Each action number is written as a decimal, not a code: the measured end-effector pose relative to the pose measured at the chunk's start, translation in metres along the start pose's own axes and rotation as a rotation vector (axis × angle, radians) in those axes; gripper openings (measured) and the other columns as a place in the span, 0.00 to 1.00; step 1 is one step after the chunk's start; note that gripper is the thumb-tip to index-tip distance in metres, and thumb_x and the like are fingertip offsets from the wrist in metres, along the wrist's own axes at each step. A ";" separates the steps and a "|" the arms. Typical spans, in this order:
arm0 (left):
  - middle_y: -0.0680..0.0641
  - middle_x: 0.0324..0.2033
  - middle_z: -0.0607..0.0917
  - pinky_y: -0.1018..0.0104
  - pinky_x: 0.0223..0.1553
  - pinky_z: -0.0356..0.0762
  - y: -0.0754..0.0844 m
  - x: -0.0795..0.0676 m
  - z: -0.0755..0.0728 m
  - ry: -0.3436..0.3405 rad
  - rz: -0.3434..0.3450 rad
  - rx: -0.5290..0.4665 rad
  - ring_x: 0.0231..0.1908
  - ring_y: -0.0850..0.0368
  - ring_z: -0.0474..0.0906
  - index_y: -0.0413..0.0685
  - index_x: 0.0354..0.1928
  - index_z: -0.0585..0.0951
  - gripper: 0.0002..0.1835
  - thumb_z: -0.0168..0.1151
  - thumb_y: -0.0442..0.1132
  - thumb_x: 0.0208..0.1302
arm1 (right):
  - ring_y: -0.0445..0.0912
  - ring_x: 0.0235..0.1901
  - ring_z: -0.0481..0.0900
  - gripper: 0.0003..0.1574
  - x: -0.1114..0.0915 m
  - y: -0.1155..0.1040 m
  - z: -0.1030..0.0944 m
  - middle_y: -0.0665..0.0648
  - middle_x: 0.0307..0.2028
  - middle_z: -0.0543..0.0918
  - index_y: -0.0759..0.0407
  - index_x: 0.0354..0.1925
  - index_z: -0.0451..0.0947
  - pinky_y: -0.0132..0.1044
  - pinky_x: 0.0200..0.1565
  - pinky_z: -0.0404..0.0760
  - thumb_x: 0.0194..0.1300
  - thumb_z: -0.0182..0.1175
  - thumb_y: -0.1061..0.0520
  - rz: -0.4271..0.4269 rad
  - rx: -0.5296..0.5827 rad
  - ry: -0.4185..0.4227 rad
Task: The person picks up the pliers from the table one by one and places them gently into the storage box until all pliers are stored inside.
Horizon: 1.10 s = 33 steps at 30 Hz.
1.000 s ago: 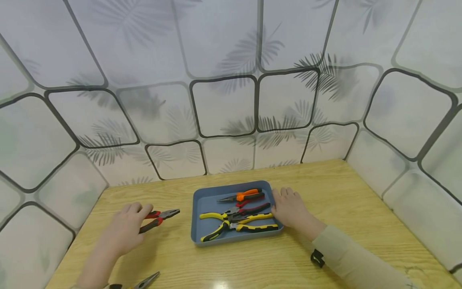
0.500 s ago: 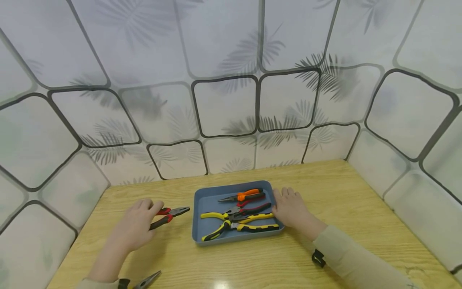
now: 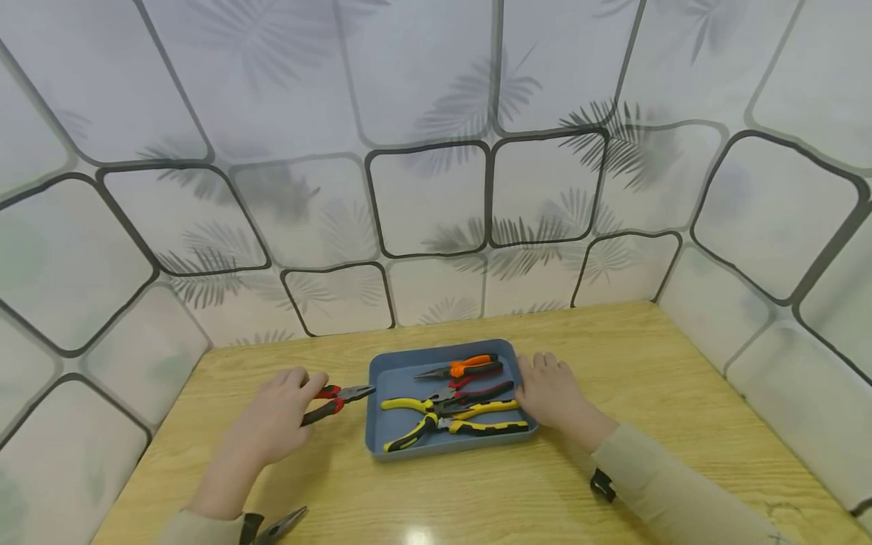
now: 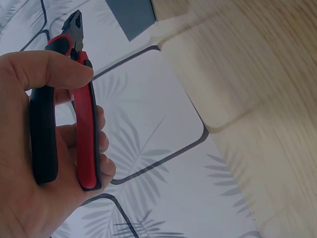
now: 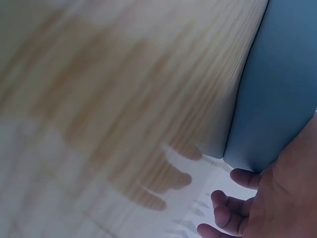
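Note:
My left hand (image 3: pixel 275 416) grips a pair of pliers (image 4: pixel 86 124) with red and black handles. In the head view the metal nose points right, at the left rim of the blue tray (image 3: pixel 391 382); whether it touches is unclear. My right hand (image 3: pixel 550 390) rests against the tray's right side, its fingers loosely bent in the right wrist view. Inside the tray lie orange-and-black needle-nose pliers (image 3: pixel 463 369), red-and-black pliers (image 3: pixel 490 393) and yellow-and-black pliers (image 3: pixel 487 428). Another yellow-handled pair (image 3: pixel 411 435) overlaps them, handles spread to the left.
Long-nose pliers (image 3: pixel 284 524) lie on the wooden table (image 3: pixel 381 499) near the left wrist, their handles hidden. A white patterned covering (image 3: pixel 429 197) rises behind the table and at both sides.
My left hand has moved right with the red-and-black pliers, bringing their nose up to the tray's left rim. The right hand and the tray stay in place.

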<state>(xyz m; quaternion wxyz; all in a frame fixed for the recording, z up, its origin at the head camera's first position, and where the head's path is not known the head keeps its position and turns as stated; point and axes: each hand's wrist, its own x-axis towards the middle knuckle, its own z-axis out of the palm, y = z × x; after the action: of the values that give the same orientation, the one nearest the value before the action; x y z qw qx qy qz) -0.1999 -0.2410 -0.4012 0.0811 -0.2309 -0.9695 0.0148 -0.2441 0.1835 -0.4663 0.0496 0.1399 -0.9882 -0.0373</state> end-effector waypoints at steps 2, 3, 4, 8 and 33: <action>0.49 0.35 0.70 0.56 0.36 0.66 0.002 0.001 0.000 0.004 0.002 -0.007 0.37 0.51 0.68 0.51 0.55 0.71 0.31 0.66 0.36 0.42 | 0.55 0.38 0.71 0.29 0.000 0.000 0.001 0.63 0.37 0.73 0.61 0.56 0.66 0.50 0.36 0.72 0.62 0.52 0.46 -0.001 -0.004 0.007; 0.49 0.35 0.70 0.56 0.36 0.67 0.003 0.002 0.001 0.009 0.005 -0.007 0.37 0.51 0.68 0.51 0.55 0.71 0.32 0.66 0.36 0.42 | 0.55 0.37 0.71 0.28 0.000 0.000 0.001 0.62 0.36 0.73 0.61 0.55 0.66 0.49 0.36 0.72 0.62 0.52 0.46 0.000 -0.003 0.010; 0.49 0.35 0.70 0.56 0.36 0.67 0.004 0.004 0.002 0.010 0.006 -0.006 0.37 0.51 0.68 0.51 0.55 0.71 0.32 0.65 0.36 0.42 | 0.55 0.37 0.71 0.28 0.000 0.000 0.001 0.62 0.36 0.72 0.61 0.55 0.66 0.49 0.35 0.72 0.62 0.52 0.46 -0.001 -0.002 0.015; 0.49 0.36 0.71 0.55 0.37 0.68 0.007 0.008 0.005 0.011 0.013 0.005 0.38 0.51 0.69 0.50 0.55 0.70 0.31 0.65 0.37 0.44 | 0.55 0.37 0.71 0.29 0.000 0.000 0.000 0.63 0.36 0.73 0.61 0.55 0.67 0.50 0.36 0.72 0.62 0.53 0.46 -0.005 -0.007 0.023; 0.50 0.37 0.71 0.57 0.37 0.68 0.031 0.025 0.011 0.065 0.086 0.034 0.38 0.52 0.68 0.51 0.50 0.69 0.25 0.62 0.37 0.46 | 0.58 0.43 0.72 0.31 -0.001 -0.002 -0.005 0.65 0.43 0.74 0.62 0.59 0.65 0.53 0.41 0.73 0.63 0.53 0.46 0.011 0.022 -0.012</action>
<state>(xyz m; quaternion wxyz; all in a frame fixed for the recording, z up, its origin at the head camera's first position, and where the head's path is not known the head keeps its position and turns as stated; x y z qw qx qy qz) -0.2097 -0.2018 -0.4106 0.1157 -0.2713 -0.9551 0.0273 -0.2419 0.1821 -0.4617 0.0422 0.1345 -0.9896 -0.0269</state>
